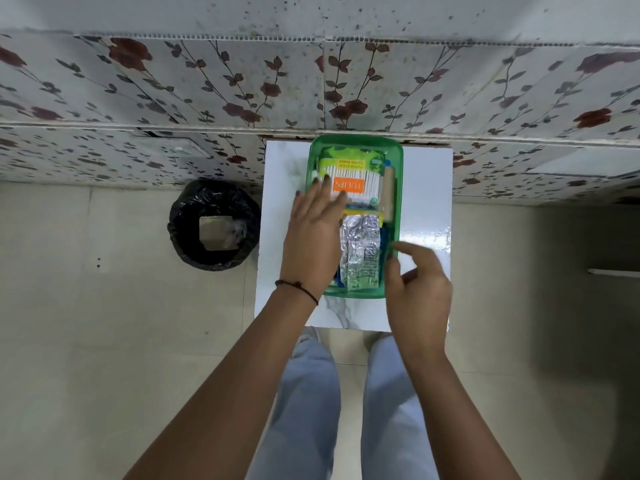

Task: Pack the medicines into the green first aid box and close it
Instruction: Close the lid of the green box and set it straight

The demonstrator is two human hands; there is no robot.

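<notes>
The green first aid box (394, 157) stands without a lid on a small white table (426, 188). Inside lie a pack of cotton swabs (360, 178) with an orange label, silver foil tablet strips (360, 251), a beige roll (388, 192) along the right wall and some blue items. My left hand (311, 237) lies flat over the box's left side, fingers spread on the swab pack. My right hand (415, 285) hovers at the box's near right corner, fingers curled and apart, holding nothing. No lid is in sight.
A bin lined with a black bag (214, 225) stands on the floor left of the table. A wall with flowered tiles (173, 98) runs right behind the table. My legs in light jeans (311, 393) are just under the table's near edge.
</notes>
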